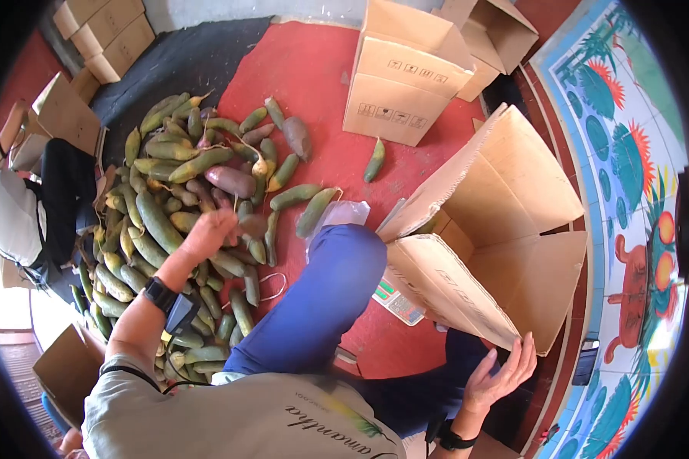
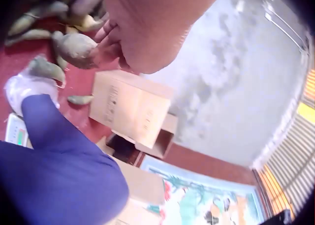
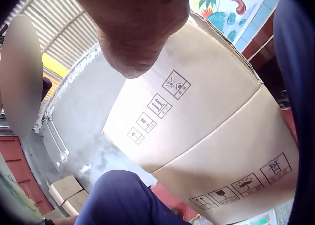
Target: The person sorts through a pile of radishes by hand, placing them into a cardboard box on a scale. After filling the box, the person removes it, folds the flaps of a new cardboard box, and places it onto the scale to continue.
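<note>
In the head view my left hand (image 1: 210, 233) reaches over a heap of large green radishes (image 1: 161, 218), a few of them purplish. Its fingers pinch the end of a blurred radish (image 1: 253, 225), which shows in the left wrist view as a plump greenish radish (image 2: 76, 50) at the fingertips. At the right, my right hand (image 1: 504, 376) has its fingers extended and touches the corner of a flap on an open cardboard box (image 1: 452, 283). Seen from the right wrist, that box (image 3: 206, 106) carries printed handling symbols below the hand.
A digital scale (image 1: 398, 304) sits under the box, beside my bent knee (image 1: 337, 268). A clear plastic bag (image 1: 344, 216) and a single radish (image 1: 374, 160) lie on the red mat (image 1: 321, 69). Another open box (image 1: 406, 76) stands beyond. A painted tile wall (image 1: 628, 229) borders the right.
</note>
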Demonstrator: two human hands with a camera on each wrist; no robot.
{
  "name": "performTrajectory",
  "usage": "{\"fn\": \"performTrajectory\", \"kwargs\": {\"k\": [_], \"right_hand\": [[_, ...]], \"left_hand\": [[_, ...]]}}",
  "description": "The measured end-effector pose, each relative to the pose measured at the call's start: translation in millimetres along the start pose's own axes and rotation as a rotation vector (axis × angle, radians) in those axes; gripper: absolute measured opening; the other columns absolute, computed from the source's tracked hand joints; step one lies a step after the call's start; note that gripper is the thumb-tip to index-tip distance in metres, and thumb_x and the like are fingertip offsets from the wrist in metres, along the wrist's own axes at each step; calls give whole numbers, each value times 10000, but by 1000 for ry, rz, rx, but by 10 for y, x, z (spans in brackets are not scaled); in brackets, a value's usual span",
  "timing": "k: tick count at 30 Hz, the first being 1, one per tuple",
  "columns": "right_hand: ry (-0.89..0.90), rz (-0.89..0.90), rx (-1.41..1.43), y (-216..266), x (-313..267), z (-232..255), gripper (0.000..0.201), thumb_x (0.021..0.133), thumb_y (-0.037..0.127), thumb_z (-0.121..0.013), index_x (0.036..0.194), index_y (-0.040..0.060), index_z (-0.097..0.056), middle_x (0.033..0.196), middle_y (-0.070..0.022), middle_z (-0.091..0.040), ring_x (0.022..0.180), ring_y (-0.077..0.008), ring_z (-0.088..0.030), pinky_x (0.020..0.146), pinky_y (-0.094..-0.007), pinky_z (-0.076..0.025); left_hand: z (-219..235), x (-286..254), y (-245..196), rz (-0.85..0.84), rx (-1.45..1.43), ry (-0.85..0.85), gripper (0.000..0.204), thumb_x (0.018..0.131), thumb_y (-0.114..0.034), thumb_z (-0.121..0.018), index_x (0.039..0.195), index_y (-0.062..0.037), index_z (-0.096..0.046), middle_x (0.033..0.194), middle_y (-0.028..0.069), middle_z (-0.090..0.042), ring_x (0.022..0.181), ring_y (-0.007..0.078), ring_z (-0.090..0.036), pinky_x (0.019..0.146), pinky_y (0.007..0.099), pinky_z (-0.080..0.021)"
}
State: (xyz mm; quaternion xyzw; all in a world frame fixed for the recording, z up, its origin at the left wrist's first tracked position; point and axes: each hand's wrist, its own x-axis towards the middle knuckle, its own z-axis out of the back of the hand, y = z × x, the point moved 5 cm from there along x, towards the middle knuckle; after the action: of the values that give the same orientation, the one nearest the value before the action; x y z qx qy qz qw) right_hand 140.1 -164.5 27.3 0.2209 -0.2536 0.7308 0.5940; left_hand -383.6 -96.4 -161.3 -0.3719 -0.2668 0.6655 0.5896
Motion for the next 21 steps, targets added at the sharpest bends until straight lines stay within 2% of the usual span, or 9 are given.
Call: {"fn": "performTrajectory", "kwargs": {"k": [2, 4, 6, 9, 12, 14, 17, 19, 21], "right_hand": [[1, -1, -3, 0, 10, -29, 438, 837, 48, -561, 1262, -12, -474, 1322, -209, -485, 1208, -391, -443, 1031, -515, -298], [-27, -26, 13, -10, 11, -56, 488, 795, 29, -598, 1266, -3, -470, 1314, -202, -489, 1202, -387, -447, 1037, -517, -289], [-27, -51, 19, -9, 11, -75, 508, 773, 19, -616, 1262, 5, -478, 1310, -186, -492, 1203, -377, -448, 1038, -518, -289], [-47, -71, 27, -42, -27, -113, 515, 764, 26, -628, 1260, 20, -486, 1313, -165, -492, 1212, -362, -442, 1042, -513, -288], [-55, -95, 38, -57, -40, -115, 521, 759, 33, -633, 1261, 34, -494, 1320, -154, -493, 1225, -347, -435, 1049, -506, -287], [-66, -74, 70, -73, -55, -137, 516, 764, 46, -630, 1263, 39, -495, 1324, -153, -491, 1229, -341, -438, 1052, -505, -286], [-60, -76, 76, -59, -42, -115, 506, 777, 66, -625, 1265, 41, -494, 1328, -154, -488, 1228, -337, -443, 1051, -503, -289], [-53, -77, 84, -65, -33, -114, 501, 782, 71, -623, 1265, 41, -493, 1329, -154, -487, 1226, -338, -445, 1050, -502, -290], [-65, -71, 83, -66, -34, -112, 495, 788, 69, -623, 1265, 42, -494, 1324, -154, -491, 1225, -338, -446, 1046, -501, -294]], "left_hand": [[239, 70, -741, -34, -302, -61, 368, 997, -310, -420, 890, -28, -631, 707, 27, -612, 680, 111, -558, 634, 297, -465], [453, 54, -1690, 9, -311, -84, 370, 1004, -308, -404, 927, -29, -634, 749, 17, -619, 725, 104, -551, 707, 273, -445], [593, 88, -2450, -314, -250, -136, 337, 991, -305, -436, 985, -24, -621, 792, 7, -605, 733, 101, -566, 648, 270, -472], [706, 232, -3253, -712, -230, -239, 276, 976, -239, -449, 928, 0, -579, 838, 36, -601, 754, 142, -556, 697, 306, -451], [483, 260, -3976, -889, -643, -79, 316, 983, -203, -379, 782, -2, -518, 721, 61, -561, 914, 217, -638, 769, 270, -447], [290, 238, -4364, -1110, -463, -29, 281, 976, -187, -383, 813, 0, -517, 709, 60, -552, 893, 258, -666, 746, 274, -461], [-150, 306, -4749, -1133, -620, 261, 252, 960, -200, -417, 824, -10, -512, 655, 49, -543, 813, 232, -680, 695, 290, -473], [-373, 293, -4892, -1151, -597, 272, 256, 954, -202, -426, 804, -18, -521, 655, 46, -561, 804, 216, -678, 698, 291, -472], [-646, 379, -4961, -1054, -605, 414, 264, 945, -200, -439, 774, -23, -535, 664, 47, -595, 786, 193, -676, 705, 293, -473]]}}
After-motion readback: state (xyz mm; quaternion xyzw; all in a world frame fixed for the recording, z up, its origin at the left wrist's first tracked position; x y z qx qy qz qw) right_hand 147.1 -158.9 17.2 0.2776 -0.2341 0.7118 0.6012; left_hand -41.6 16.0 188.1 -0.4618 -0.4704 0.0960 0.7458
